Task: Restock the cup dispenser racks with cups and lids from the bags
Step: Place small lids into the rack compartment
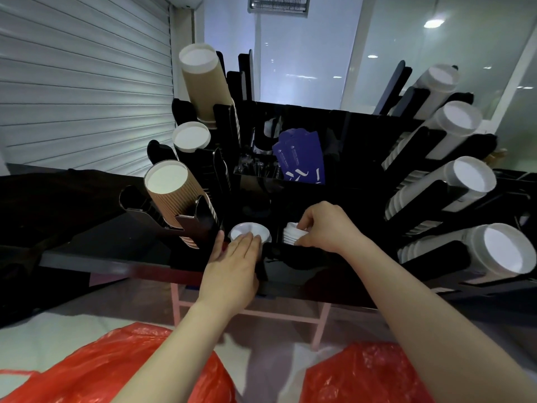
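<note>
A black dispenser rack (305,257) stands on a dark counter. In its front compartments sit two stacks of white lids. My left hand (232,266) lies flat with straight fingers pressing on the left lid stack (247,229). My right hand (322,225) grips the right lid stack (290,235) with curled fingers and thumb. Brown cup stacks (174,196) slant out of the rack's left side; white cup stacks (470,181) slant out on the right. Two red plastic bags (116,370) lie below, near my forearms.
Blue sleeves (299,158) and clear packets fill the rack's middle bins. A rolling shutter (81,82) closes the left background and a glass wall (436,48) stands behind the rack. A pink table frame (319,324) shows under the counter edge.
</note>
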### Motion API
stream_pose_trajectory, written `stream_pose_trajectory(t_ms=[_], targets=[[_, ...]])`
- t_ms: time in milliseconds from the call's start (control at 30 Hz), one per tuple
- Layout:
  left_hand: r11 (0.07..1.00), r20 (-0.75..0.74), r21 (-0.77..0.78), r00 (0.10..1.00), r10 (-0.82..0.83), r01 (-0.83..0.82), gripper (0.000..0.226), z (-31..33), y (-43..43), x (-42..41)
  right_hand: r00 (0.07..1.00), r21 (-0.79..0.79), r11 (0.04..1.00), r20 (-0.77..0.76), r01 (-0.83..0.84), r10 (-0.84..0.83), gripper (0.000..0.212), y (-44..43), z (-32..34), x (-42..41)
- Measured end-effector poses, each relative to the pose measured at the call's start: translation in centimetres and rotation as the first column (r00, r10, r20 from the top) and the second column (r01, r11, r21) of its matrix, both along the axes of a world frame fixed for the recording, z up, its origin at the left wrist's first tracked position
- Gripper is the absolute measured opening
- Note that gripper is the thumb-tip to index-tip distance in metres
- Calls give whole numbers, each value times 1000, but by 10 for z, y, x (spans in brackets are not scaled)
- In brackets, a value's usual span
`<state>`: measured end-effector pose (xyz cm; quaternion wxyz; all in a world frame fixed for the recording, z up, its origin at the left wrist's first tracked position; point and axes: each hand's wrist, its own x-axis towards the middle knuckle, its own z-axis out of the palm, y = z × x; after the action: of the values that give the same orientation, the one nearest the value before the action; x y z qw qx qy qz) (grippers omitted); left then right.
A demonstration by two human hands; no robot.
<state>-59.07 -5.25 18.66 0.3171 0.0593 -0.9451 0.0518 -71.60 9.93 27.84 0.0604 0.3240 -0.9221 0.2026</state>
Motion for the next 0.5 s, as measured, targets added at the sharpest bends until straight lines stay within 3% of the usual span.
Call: stream_pose_trajectory(t_ms=[233, 367, 500], targets=[[997, 81, 78, 997, -9, 3, 73, -1, -1, -1, 998, 157, 987, 52, -38, 30, 17, -13, 7, -1], [996, 83, 93, 996, -20, 12, 73, 3, 0, 0, 994, 125, 990, 100, -61, 49, 41, -13, 8, 3], [995, 89, 103, 996, -18, 9, 73, 3, -1, -1, 1000, 228, 973, 22, -23, 18, 38, -6, 5, 11]])
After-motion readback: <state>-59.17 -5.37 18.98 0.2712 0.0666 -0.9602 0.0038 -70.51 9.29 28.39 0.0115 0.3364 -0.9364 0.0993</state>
